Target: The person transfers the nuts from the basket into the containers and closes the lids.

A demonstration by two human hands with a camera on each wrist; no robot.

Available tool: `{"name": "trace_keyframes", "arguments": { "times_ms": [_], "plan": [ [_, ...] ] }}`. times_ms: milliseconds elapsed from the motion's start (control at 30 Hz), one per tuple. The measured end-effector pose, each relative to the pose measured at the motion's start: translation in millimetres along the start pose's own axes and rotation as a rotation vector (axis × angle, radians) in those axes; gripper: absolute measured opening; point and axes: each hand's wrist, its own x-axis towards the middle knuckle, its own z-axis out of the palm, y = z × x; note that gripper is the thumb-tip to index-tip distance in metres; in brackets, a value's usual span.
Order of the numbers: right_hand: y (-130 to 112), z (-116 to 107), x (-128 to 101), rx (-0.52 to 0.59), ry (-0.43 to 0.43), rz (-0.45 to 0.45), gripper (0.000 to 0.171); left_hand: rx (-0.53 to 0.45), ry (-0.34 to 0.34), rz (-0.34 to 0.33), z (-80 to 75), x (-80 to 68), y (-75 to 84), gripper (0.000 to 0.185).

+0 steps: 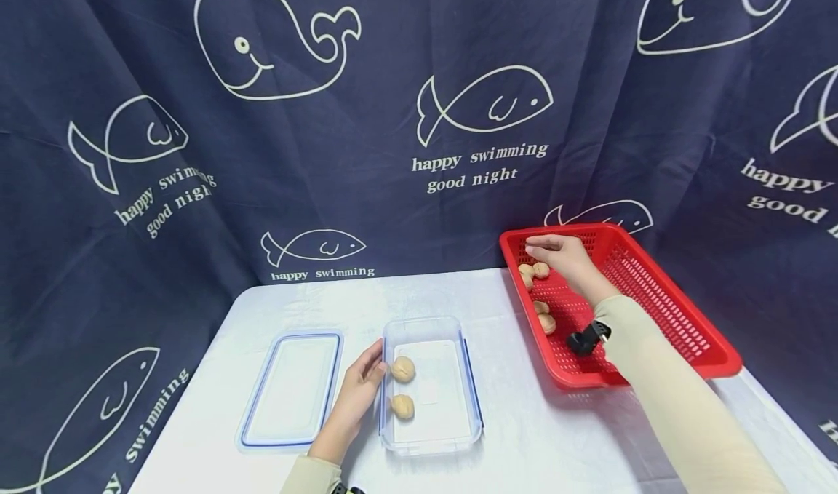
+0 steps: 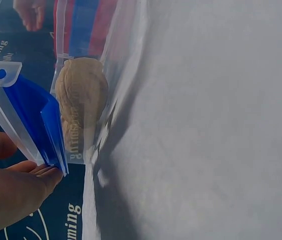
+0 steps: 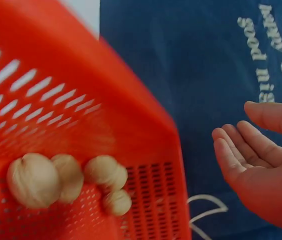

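A clear plastic food container point(image 1: 432, 447) with blue side latches stands on the table, two walnuts point(image 1: 402, 369) inside along its left side. My left hand point(image 1: 361, 385) holds the container's left wall, fingers at the blue latch point(image 2: 43, 117) in the left wrist view. Over the back left part of a red basket point(image 1: 556, 367), my right hand point(image 1: 566, 257) hovers with fingers loosely extended and nothing in them. Several walnuts point(image 3: 33, 180) lie on the basket floor along its left side, below the right hand.
The container's lid point(image 1: 291, 388), clear with a blue seal, lies flat left of the left hand. A white cloth covers the table point(image 1: 524, 443). Behind it hangs a dark blue curtain point(image 1: 393, 210) with fish drawings, close to the basket's back rim.
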Motion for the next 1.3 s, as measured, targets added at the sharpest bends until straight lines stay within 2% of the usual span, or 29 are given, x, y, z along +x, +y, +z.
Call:
{"name": "trace_keyframes", "arguments": {
  "times_ms": [233,400,500,767,1067,1300],
  "plan": [
    [23.6,-4.0,6.3,0.007,-0.019,0.098,0.046,0.018,-0.004,0.091,-0.7,-1.9,-1.9,0.05],
    [41.9,-6.7,10.4,0.149,-0.089,0.199,0.05,0.004,-0.001,0.019,-0.7,-0.3,-0.3,0.049],
    [51.9,-8.0,12.7,0.212,-0.126,0.247,0.052,0.005,-0.003,-0.001,-0.4,0.7,-0.2,0.049],
    [77.6,-10.3,14.4,0.089,-0.238,0.29,0.05,-0.001,-0.007,0.002,0.9,0.3,0.7,0.049],
    [95.7,-13.6,10.9,0.122,-0.377,0.358,0.041,0.003,-0.01,-0.002,1.3,-1.7,3.3,0.049],
    [96.3,-12.9,11.7,0.097,-0.409,0.372,0.036,0.005,-0.009,0.002,0.5,-1.6,2.5,0.05]
  ]
}}
